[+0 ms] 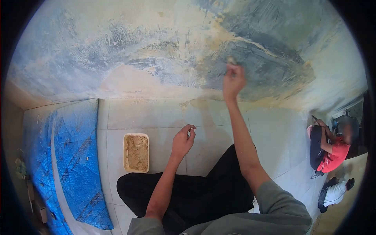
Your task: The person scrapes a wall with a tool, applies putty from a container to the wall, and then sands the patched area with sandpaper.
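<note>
My right hand (234, 80) is raised against the wall (270, 58), its fingers pinched round a small pale lump (231, 60) that is blurred by motion. The wall there is smeared in grey-blue, with cream patches and ridges. Over the floor between my knees and the wall, my left hand (183, 140) hangs with nothing visible in it, its fingers loosely curled and thumb and forefinger apart. To its left, a cream rectangular tub (125, 154) holds a tan, lumpy paste (137, 152).
Pale tiles (270, 137) cover the floor. A blue sheet (76, 156) with worn, dark streaks lies at the left. On the right sit a person in a red top (335, 156) and, farther off, another in a white top (335, 192).
</note>
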